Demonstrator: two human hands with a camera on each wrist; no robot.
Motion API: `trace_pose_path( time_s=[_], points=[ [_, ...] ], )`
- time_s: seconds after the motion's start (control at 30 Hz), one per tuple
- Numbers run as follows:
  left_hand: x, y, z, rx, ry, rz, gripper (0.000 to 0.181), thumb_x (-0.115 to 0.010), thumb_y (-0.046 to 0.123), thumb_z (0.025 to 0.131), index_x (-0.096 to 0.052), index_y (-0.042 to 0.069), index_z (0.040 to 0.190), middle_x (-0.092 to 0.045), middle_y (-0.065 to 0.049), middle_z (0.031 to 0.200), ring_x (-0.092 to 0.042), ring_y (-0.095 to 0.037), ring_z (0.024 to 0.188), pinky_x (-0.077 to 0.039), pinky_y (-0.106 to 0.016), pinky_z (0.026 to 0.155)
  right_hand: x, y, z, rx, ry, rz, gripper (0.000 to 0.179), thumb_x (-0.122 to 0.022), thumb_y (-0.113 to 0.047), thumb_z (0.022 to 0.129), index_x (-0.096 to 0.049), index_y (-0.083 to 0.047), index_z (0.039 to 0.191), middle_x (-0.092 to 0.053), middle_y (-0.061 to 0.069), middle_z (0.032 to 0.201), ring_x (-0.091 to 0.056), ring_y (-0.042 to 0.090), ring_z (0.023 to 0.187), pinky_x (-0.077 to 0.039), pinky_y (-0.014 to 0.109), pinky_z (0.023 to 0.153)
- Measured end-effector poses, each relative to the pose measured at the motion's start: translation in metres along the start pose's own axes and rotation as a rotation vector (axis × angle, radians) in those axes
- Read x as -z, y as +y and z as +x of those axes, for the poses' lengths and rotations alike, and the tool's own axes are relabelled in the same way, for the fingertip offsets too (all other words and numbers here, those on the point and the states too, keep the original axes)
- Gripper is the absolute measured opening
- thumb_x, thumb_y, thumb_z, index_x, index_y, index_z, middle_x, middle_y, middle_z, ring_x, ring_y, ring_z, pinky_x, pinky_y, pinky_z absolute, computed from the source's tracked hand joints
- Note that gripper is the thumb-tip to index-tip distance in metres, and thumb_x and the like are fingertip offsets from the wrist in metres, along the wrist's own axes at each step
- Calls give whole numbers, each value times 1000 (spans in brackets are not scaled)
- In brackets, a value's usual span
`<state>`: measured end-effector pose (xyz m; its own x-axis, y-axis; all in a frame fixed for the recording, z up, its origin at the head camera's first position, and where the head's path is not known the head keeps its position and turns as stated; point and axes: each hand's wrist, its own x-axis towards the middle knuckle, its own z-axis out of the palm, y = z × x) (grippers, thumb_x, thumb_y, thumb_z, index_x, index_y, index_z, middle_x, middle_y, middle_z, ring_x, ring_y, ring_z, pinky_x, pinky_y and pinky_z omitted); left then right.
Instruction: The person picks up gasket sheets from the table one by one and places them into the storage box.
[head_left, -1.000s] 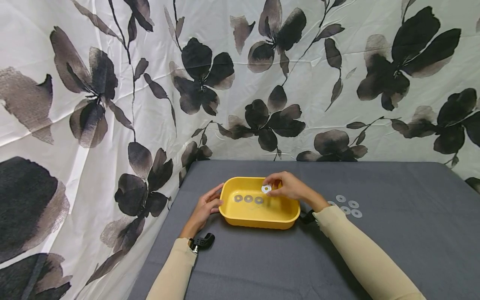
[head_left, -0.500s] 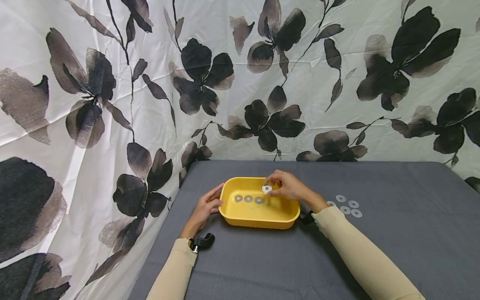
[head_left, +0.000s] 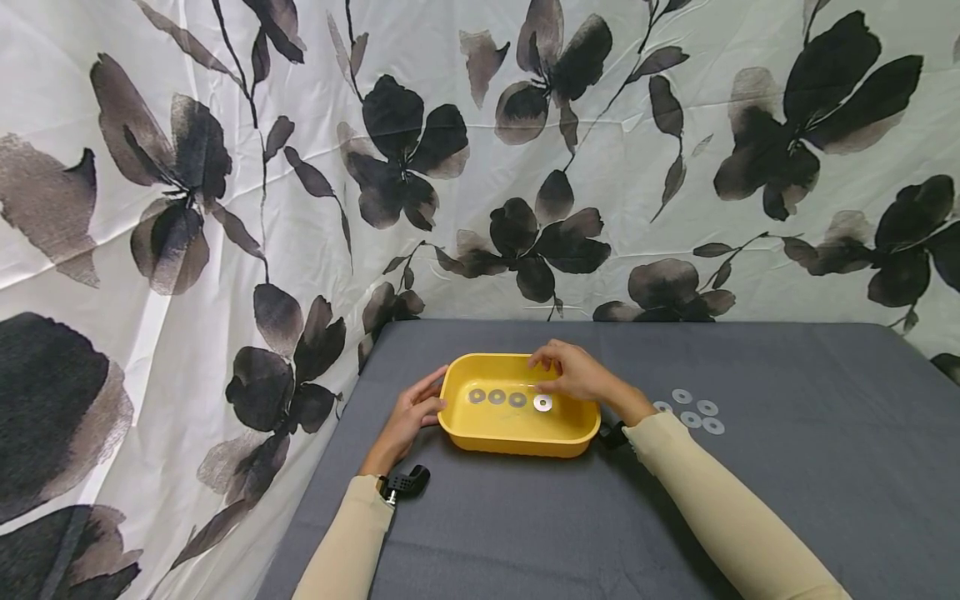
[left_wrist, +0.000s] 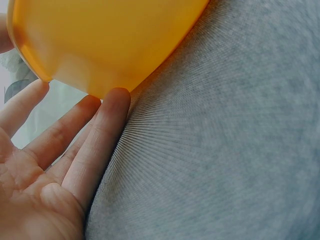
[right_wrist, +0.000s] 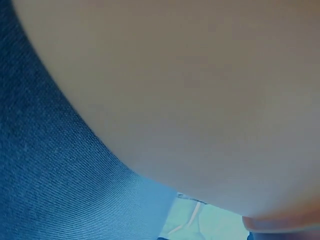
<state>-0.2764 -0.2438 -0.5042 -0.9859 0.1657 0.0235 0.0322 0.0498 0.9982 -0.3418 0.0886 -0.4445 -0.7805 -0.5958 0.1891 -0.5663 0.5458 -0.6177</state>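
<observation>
Backdrop: floral curtain (head_left: 480,150) behind a grey-covered table (head_left: 825,467).
Left hand (head_left: 407,415): fingers spread, tips touching the yellow tray's (head_left: 521,447) left end.
Inside: three washers (head_left: 497,403) in a row, a brighter fourth (head_left: 537,402) beside them!
Right hand (head_left: 576,372): thumb and fingers parted, just above that fourth.
Far right: more washers (head_left: 684,420) on cloth.

Four washers (head_left: 491,397) are in the tray (head_left: 517,435), other washers (head_left: 700,407) right of it on the table (head_left: 810,467).

The left hand (head_left: 406,414) is straight-fingered; the right hand (head_left: 576,372) curves, its thumb apart.
</observation>
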Motion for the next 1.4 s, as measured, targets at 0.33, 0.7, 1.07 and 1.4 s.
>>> trace_pose_path(
  time_s=[0.33, 0.7, 1.07, 1.4],
  points=[
    [0, 0, -1, 5, -3, 13, 62, -61, 9, 94, -49, 26, 153, -52, -15, 154, -60, -38, 129, -63, -35, 85, 11, 7, -12, -63, 59, 214, 23, -73, -11, 94, -71, -1, 114, -60, 5, 88, -53, 20, 77, -44, 23, 66],
    [0, 1, 0, 8, 0, 7, 61, -61, 9, 95, -51, 27, 152, -55, -16, 151, -61, -39, 127, -63, -34, 84, 59, 29, -63, -183, 173, 212, 27, -68, -26, 99, -69, -8, 120, -64, 11, 97, -58, 25, 82, -51, 27, 69],
    [1, -1, -1, 3, 7, 7, 62, -61, 9, 95, -50, 26, 153, -55, -18, 150, -62, -40, 126, -63, -34, 84, 85, 63, -110, -279, 193, 63, 27, -64, -26, 101, -68, -7, 120, -67, 18, 96, -60, 24, 75, -49, 28, 62],
    [0, 1, -1, 11, 10, 16, 62, -61, 10, 94, -50, 27, 153, -54, -16, 152, -61, -38, 128, -62, -35, 86, 96, 97, -131, -319, 118, -74, 32, -66, -21, 99, -66, 2, 122, -67, 9, 91, -59, 17, 74, -46, 29, 61]
  ],
)
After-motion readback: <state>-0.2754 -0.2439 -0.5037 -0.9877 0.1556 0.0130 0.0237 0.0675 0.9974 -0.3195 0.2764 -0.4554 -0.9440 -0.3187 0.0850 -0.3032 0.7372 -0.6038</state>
